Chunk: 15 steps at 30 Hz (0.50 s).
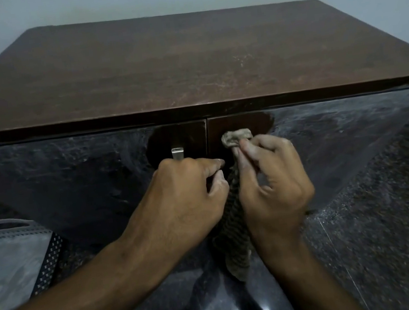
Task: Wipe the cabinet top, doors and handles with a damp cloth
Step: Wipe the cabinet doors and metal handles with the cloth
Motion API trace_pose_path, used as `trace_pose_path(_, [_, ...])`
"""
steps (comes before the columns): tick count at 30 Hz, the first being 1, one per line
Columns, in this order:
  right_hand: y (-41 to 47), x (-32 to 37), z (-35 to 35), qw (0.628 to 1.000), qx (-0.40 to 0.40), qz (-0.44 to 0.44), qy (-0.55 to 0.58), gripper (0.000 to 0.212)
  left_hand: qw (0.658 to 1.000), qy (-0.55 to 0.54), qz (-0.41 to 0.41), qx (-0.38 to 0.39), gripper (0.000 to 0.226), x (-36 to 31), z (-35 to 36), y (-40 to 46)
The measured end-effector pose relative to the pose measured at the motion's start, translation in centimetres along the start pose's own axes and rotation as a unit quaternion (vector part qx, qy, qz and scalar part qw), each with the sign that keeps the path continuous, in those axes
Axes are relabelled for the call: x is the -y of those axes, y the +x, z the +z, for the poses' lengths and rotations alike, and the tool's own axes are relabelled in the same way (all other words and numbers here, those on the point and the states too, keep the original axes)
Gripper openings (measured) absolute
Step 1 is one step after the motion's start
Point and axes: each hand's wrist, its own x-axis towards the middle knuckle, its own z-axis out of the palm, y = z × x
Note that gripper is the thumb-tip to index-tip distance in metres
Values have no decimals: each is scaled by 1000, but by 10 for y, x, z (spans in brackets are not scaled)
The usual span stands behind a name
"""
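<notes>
Cloth [237,137], pinched by right hand [276,184] and left hand [190,191], wraps the right door's handle; next, left handle [178,152] at nine o'clock.

No legible text, labels, brands or numbers on any surface.

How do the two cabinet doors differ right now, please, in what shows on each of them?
The left door shows its metal handle bare, with the left hand just below it; the right door has the cloth, pinched by the right hand, where its handle would be. Both are dark and glossy, with smeary streaks.
</notes>
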Motion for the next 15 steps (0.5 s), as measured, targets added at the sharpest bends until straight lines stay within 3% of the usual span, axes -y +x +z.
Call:
trace_pose_path(7, [-10, 0, -3, 997, -9, 71, 35, 8, 1000, 3, -5, 17, 33, 3, 4, -1])
trace_pose_path(12, [-2, 2, 6, 998, 40, -28, 26, 11, 999, 11, -7, 46, 21, 4, 7, 2])
trace_pose_path(15, [-9, -3, 2, 1000, -3, 4, 24, 9, 999, -1, 1, 45, 27, 6, 6, 0])
